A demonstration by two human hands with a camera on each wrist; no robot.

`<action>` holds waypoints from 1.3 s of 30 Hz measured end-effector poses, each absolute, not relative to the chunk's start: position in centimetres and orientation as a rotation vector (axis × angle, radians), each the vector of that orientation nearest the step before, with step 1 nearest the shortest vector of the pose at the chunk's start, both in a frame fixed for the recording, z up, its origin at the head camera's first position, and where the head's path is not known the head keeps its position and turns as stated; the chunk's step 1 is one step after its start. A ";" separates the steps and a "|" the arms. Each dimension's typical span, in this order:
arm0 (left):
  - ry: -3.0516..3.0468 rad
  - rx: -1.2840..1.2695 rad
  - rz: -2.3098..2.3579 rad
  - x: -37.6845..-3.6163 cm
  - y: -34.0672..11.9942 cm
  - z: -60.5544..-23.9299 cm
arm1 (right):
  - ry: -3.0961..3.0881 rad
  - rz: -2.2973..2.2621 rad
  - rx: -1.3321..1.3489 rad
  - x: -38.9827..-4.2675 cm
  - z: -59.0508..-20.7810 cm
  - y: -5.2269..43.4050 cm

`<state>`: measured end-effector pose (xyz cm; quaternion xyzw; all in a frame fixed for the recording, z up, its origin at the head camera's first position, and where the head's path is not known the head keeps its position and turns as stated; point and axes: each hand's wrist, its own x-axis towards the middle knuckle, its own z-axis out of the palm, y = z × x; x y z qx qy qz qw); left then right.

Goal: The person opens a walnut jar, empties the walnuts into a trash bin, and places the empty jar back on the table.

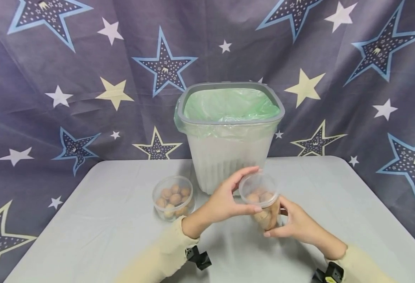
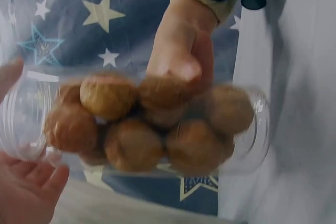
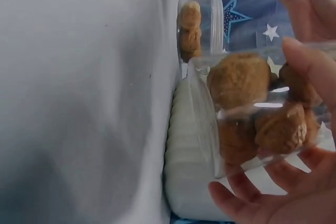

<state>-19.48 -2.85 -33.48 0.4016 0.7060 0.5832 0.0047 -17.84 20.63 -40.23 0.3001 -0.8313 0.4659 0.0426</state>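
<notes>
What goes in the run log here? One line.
left hand: grips lid | right hand: holds walnut cup | second cup: on table | bin: behind

place: staged recording setup | evidence: star-print backdrop cloth (image 1: 69, 78), plain grey table (image 1: 87, 220)

Head view: the cup (image 1: 262, 200) is partly covered by the left hand (image 1: 225, 202) and right hand (image 1: 296, 224), its base hidden; walnuts inside too small to count. Both sleeves cut off at the bottom edge. Bin (image 1: 228, 133) interior is hidden by the green bag (image 1: 228, 104). Left wrist view: walnuts (image 2: 147, 124) blurred, the cup's walls barely readable, left hand cut by the left edge. Right wrist view: right hand (image 3: 283, 203) cut by the bottom and right edges; second cup (image 3: 199, 27) small, partly blocked.
</notes>
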 end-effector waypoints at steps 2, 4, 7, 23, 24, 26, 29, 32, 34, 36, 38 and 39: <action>2.165 1.315 1.787 -19.6 -3.6 -33.4 | -2.551 1.399 0.977 -17.8 -40.0 20.3; 2.120 1.379 1.743 -19.9 -4.2 -33.4 | -2.556 1.381 1.031 -17.8 -39.8 20.0; 2.081 1.422 1.684 -20.3 -5.2 -33.4 | -2.562 1.357 1.090 -17.8 -39.5 19.7; 1.849 1.677 1.838 -20.4 -7.8 -35.1 | -2.486 1.255 1.176 -18.1 -39.5 18.6; 1.850 1.691 1.851 -20.4 -7.8 -35.2 | -2.476 1.260 1.185 -18.1 -39.5 18.5; 1.863 1.713 1.863 -20.2 -7.9 -35.2 | -2.458 1.275 1.209 -18.1 -39.5 18.4; 1.894 1.721 1.875 -20.0 -7.9 -35.2 | -2.447 1.311 1.254 -18.2 -39.7 18.3; 1.913 1.707 1.892 -19.8 -8.1 -35.2 | -2.456 1.340 1.277 -18.2 -39.7 18.2; 1.927 1.696 1.900 -19.7 -8.2 -35.1 | -2.465 1.345 1.285 -18.3 -39.8 18.1; 1.934 1.691 1.910 -19.7 -8.2 -35.1 | -2.475 1.359 1.293 -18.4 -39.8 18.0; 1.940 1.694 1.923 -19.7 -8.2 -35.1 | -2.479 1.374 1.308 -18.5 -39.9 18.1; 1.944 1.699 1.929 -19.7 -8.2 -35.2 | -2.480 1.382 1.314 -18.5 -39.9 18.1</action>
